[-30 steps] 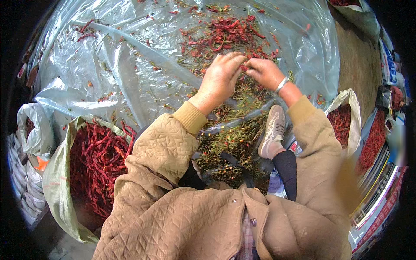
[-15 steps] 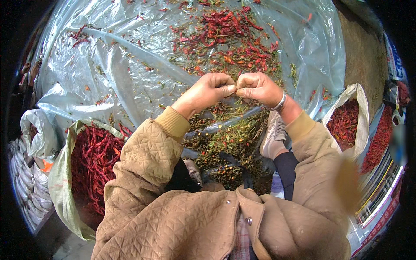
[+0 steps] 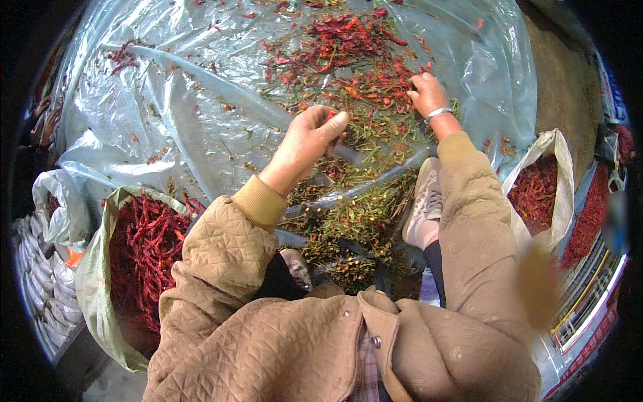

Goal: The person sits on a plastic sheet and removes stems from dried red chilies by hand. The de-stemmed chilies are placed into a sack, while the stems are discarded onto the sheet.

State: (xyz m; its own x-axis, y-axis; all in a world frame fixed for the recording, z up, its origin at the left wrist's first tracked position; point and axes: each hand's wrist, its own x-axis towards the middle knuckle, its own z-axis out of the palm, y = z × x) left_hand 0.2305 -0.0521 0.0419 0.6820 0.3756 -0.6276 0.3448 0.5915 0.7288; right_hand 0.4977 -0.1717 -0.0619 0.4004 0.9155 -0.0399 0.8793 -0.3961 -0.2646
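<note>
My left hand (image 3: 310,137) hovers over the middle of the plastic sheet (image 3: 221,141), thumb and fingers closed on a dried red chili. Only a small red bit of the chili (image 3: 331,115) shows above the thumb; the rest is hidden. Farther out and to the right, my right hand (image 3: 430,95), with a silvery bracelet on the wrist, is at the right edge of the heap of dried red chilies (image 3: 348,41). Its fingers are bent together against the scattered pieces, and whatever they hold is not clear. Green and yellowish stems (image 3: 348,224) lie heaped nearer me.
A pale woven sack of dark red chilies (image 3: 94,281) stands at my left, near a white plastic bag (image 3: 63,201). On the right is another open sack (image 3: 561,181) of chilies. My shoes (image 3: 423,201) flank the stem heap. A person's hands (image 3: 45,127) show at the far left.
The two hands were together at the fingertips and are now apart. My right hand has moved away and right to the chili heap; my left has shifted slightly left, a red bit now showing.
</note>
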